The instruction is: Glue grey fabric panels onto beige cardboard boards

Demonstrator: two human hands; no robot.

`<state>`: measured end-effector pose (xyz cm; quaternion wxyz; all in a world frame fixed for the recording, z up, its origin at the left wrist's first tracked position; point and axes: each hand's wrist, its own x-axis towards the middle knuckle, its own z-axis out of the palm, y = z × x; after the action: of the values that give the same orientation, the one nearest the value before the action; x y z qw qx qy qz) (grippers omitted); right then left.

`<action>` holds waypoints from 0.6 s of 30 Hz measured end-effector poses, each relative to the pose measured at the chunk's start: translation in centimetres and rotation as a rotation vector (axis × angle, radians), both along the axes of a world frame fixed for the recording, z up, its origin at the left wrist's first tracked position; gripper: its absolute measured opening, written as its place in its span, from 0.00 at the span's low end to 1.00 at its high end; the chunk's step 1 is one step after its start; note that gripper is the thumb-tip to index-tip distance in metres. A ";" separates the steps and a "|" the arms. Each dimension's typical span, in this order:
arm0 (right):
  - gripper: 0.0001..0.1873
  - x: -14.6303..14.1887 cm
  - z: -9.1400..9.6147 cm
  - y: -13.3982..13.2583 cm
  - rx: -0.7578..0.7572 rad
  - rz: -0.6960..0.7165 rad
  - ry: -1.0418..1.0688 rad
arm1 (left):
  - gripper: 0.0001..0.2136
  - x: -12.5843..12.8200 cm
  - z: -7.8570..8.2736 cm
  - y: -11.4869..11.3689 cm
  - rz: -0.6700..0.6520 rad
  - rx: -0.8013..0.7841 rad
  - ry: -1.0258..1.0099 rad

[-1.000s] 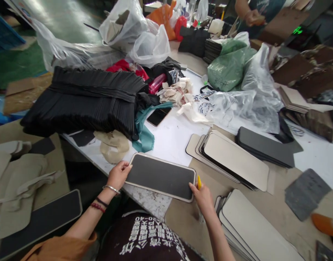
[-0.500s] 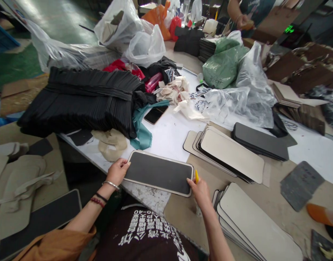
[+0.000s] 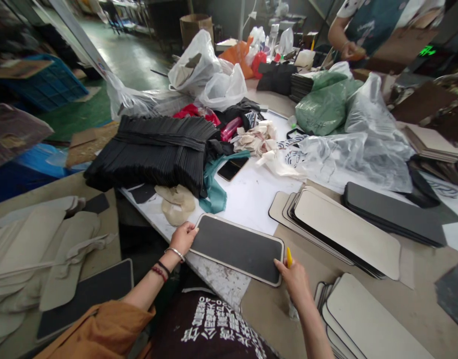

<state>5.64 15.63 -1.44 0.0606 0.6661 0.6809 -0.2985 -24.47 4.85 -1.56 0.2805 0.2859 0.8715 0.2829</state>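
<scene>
A black rectangular panel with a pale border (image 3: 236, 248) lies flat at the near edge of the white table (image 3: 251, 194). My left hand (image 3: 183, 238) grips its left end, fingers curled over the edge. My right hand (image 3: 295, 279) presses against its right end and is closed round a small yellow tool (image 3: 289, 257).
A tall stack of black pieces (image 3: 157, 149) sits behind the panel, with a phone (image 3: 232, 168) and teal cloth (image 3: 213, 187) beside it. Pale boards (image 3: 344, 229) and dark boards (image 3: 395, 213) are fanned out at right. Plastic bags crowd the back. Another person (image 3: 367, 25) works at the far right.
The view has swung left and up, so everything sits further right in the frame. Both hands keep their hold on the ends of the panel.
</scene>
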 end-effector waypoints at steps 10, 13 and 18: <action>0.11 0.0 0.9 -0.1 -0.023 0.024 -0.009 | 0.09 -0.1 0.9 -0.1 -0.005 -0.059 0.117; 0.11 -0.2 1.6 -0.3 -0.039 -0.032 -0.034 | 0.11 -0.2 1.2 -0.3 0.002 -0.068 0.123; 0.12 0.3 3.5 -1.2 0.011 -0.102 -0.019 | 0.14 -0.2 2.4 -1.1 -0.023 -0.104 0.148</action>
<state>5.90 14.41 2.07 0.0482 0.7030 0.6470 -0.2913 -24.70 3.70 0.81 0.2331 0.3010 0.9000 0.2122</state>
